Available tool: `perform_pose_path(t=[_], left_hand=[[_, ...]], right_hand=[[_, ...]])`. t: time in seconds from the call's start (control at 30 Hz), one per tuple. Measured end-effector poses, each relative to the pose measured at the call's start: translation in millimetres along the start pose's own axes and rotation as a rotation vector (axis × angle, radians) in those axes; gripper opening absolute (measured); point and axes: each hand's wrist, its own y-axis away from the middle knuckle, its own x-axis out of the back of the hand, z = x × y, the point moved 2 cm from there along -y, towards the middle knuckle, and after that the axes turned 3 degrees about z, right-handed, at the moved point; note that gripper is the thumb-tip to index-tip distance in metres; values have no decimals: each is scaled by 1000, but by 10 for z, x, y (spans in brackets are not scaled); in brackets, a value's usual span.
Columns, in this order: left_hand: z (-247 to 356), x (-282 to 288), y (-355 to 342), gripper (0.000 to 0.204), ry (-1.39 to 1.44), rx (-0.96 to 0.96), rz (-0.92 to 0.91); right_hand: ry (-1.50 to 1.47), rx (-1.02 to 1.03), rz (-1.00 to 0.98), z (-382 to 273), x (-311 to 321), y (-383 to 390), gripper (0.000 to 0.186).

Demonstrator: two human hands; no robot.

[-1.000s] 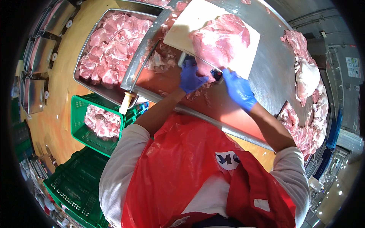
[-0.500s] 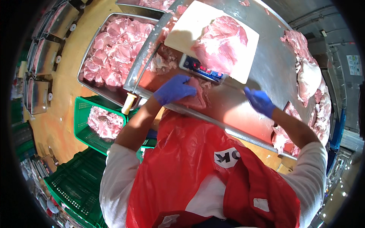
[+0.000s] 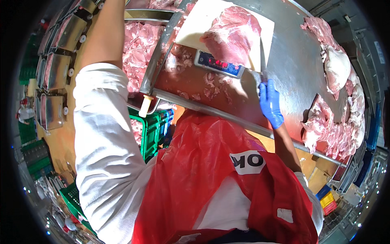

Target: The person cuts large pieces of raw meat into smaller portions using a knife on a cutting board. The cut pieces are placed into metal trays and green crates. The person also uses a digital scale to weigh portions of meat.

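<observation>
My right hand [image 3: 269,102], in a blue glove, grips a knife [image 3: 262,61] whose blade points up along the right part of a white cutting board [image 3: 189,30]. A large piece of pink meat [image 3: 231,32] rests on that board. Below it shows the display panel of a scale [image 3: 218,63], with small meat scraps [image 3: 211,83] on the table nearby. My left forearm [image 3: 103,34] reaches up past the top edge at the left, so that hand is out of view.
Left are a steel tray of meat [image 3: 142,57], stacked steel containers [image 3: 57,71], a rod with a pale handle [image 3: 146,105] and green crates [image 3: 148,134]. Large cuts [image 3: 337,73] line the right of the steel table [image 3: 290,61]. A person [image 3: 25,114] stands far left.
My left hand, earlier beside a small piece of meat, has swung up and left out of view; that piece is gone from the table's front. The knife now points more upright.
</observation>
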Motion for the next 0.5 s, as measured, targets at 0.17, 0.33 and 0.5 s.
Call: perform_pose_path(t=[0.17, 0.33, 0.5], left_hand=[[-1493, -283, 604, 29, -537, -122, 10], [-2974, -264, 1932, 22, -267, 228, -125], [-3750, -905, 2430, 25, -238, 96, -266]], right_hand=[[-339, -507, 235, 662, 369, 426, 16], [-414, -547, 299, 781, 536, 448, 15], [-422, -357, 135, 669, 493, -880, 21]])
